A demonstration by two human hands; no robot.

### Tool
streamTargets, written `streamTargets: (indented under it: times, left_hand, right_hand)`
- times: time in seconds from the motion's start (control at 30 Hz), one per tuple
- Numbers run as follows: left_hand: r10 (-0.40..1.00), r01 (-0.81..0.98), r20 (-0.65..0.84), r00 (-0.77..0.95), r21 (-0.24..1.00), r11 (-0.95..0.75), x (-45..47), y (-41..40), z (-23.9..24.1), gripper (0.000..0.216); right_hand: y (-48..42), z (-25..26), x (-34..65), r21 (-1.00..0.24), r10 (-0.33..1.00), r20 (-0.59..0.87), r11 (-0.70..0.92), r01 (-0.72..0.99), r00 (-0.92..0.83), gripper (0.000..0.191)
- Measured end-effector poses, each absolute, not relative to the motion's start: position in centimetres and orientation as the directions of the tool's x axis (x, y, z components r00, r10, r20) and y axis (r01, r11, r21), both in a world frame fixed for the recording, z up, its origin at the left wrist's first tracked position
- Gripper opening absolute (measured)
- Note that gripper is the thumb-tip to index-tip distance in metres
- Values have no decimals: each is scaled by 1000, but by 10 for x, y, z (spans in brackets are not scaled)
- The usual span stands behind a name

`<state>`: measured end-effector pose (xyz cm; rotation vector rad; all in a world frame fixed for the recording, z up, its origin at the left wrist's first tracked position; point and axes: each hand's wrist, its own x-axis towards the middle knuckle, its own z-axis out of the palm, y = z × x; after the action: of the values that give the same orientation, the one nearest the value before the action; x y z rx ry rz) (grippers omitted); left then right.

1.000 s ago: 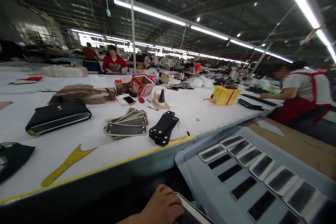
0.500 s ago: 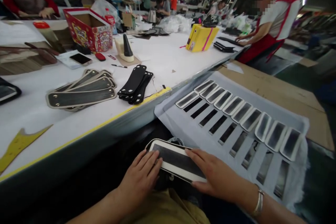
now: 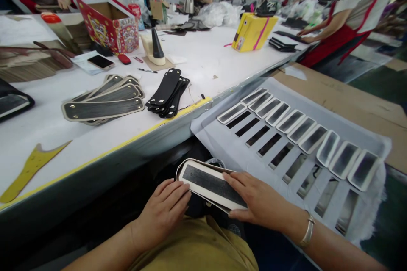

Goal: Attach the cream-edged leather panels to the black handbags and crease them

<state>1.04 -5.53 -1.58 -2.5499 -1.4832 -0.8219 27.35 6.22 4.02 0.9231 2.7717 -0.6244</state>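
On my lap lies a flat oblong piece (image 3: 208, 184), black in the middle with a cream rim. My left hand (image 3: 162, 214) rests with fingers flat against its near left end. My right hand (image 3: 259, 203) lies flat over its right end, fingers stretched out, a bracelet at the wrist. Just to the right, a grey sheet (image 3: 356, 139) carries a row of several similar cream-rimmed pieces (image 3: 313, 139) and a row of black strips (image 3: 270, 144).
The white table (image 3: 206, 63) holds a fan of rimmed strips (image 3: 101, 108), a stack of black straps (image 3: 168, 91), a yellow template (image 3: 30, 169), a red box (image 3: 108, 25), a phone (image 3: 101, 62) and a yellow box (image 3: 252, 31). A person in a red apron (image 3: 346, 12) works at the right.
The view has dropped from the hall to my lap. Both hands came onto the rimmed piece, which tilted slightly in the last half second.
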Motion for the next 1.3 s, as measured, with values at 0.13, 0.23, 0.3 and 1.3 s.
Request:
streamTargets:
  times: [0.13,0.23,0.3,1.3]
  left_hand:
    - [779,795,440,446,204,-571,34,-49,-19,18]
    - [816,837,348,461,134,-530,46,-45,-20,30]
    - [833,846,274,480,106,-522,49,-44,-19,38]
    - [849,850,142,509,72,-522,63,-31,-17,43]
  right_hand:
    - [68,42,271,-328,521,-302,729,600,-798,85]
    - [75,44,272,-348,517,-315,717,604,-796,82]
    - [79,46,271,-359,510,-324,713,603,-796,81]
    - [50,30,254,-185,652,-180,713,676,-737,65]
